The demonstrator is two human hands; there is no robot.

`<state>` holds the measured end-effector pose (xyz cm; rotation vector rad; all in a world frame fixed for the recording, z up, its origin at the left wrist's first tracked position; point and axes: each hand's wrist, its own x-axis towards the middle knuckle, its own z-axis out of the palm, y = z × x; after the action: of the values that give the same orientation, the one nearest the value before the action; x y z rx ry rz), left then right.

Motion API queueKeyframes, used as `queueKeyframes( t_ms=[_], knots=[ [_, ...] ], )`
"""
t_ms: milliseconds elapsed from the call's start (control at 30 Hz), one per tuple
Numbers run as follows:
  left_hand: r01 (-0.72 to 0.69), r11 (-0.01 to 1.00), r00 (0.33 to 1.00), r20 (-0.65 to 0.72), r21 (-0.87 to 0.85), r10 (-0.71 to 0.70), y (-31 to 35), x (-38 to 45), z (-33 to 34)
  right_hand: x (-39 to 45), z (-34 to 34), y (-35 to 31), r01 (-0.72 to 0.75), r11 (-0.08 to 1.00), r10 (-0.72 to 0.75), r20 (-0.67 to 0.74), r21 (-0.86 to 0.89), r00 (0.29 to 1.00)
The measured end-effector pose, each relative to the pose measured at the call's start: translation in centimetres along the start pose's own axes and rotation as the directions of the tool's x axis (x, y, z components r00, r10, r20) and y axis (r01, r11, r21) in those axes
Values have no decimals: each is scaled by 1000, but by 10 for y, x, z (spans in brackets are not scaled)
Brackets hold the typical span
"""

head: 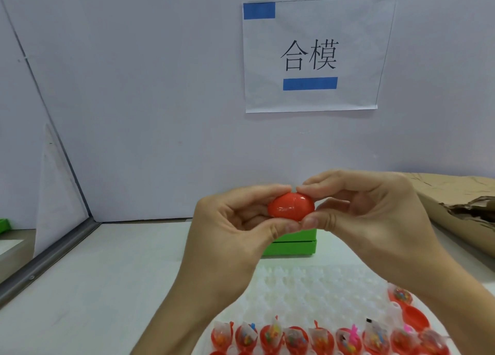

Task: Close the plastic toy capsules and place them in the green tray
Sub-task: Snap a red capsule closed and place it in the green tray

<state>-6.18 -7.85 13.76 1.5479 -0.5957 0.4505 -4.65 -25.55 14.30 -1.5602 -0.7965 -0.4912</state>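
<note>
Both hands hold one red capsule (pixel 291 206) up in the air. The left hand (pixel 241 226) pinches its left end, and the right hand (pixel 375 215) pinches its right end. It lies sideways. The green tray (pixel 292 243) sits on the counter (pixel 107 287), right under the capsule.

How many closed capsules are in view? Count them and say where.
1. The capsule is pinched between the left hand and the right hand, in front of the tray, whose inside is hidden and may hold more.
</note>
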Motion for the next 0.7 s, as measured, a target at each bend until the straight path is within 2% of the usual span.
queueKeyframes(
  t_ms=[67,400,700],
  knots=[
    [9,999,1000,-13,-47,-10,1,-1,2,0,0,0,-5,998,5,2,57,1000],
    [-4,998,999,31,-56,6,0,-1,5,-1,2,4,-20,998,24,-63,64,998],
    [-121,953,992,-6,279,128,3,0,0,-1,8,7,-5,996,9,-47,92,999]
  ],
)
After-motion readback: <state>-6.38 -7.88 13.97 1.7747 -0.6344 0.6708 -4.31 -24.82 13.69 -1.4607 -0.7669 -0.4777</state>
